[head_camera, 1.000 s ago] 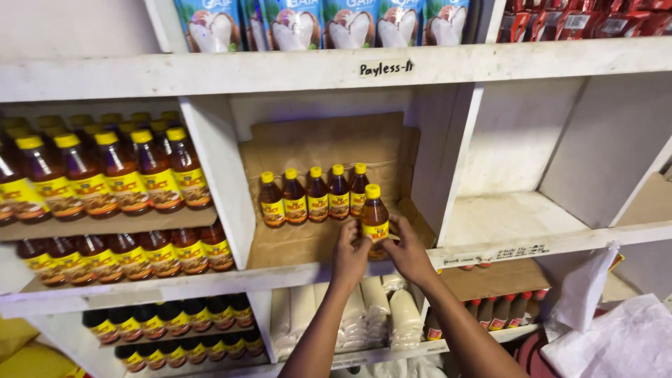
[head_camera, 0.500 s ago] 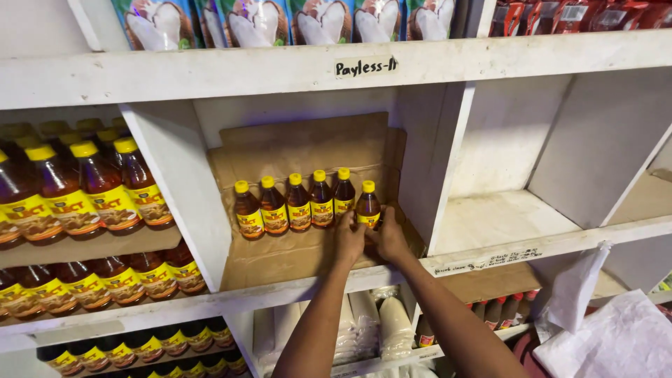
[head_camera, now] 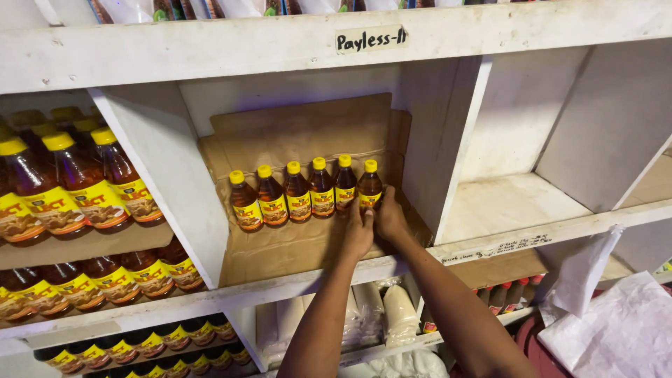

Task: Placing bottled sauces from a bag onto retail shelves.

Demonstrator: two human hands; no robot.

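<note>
Now both hands (head_camera: 374, 225) clasp end bottle (head_camera: 369, 187) (row of six).

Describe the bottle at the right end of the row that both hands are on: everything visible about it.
The end bottle is small and clear, plastic by the look, filled with amber-brown liquid, with a yellow screw cap and a yellow-and-red label. It stands upright on the brown cardboard liner, last on the right in a row of six like it. The left hand and right hand touch its lower part, hiding its base. Its neighbour stands close; contact is unclear.
</note>
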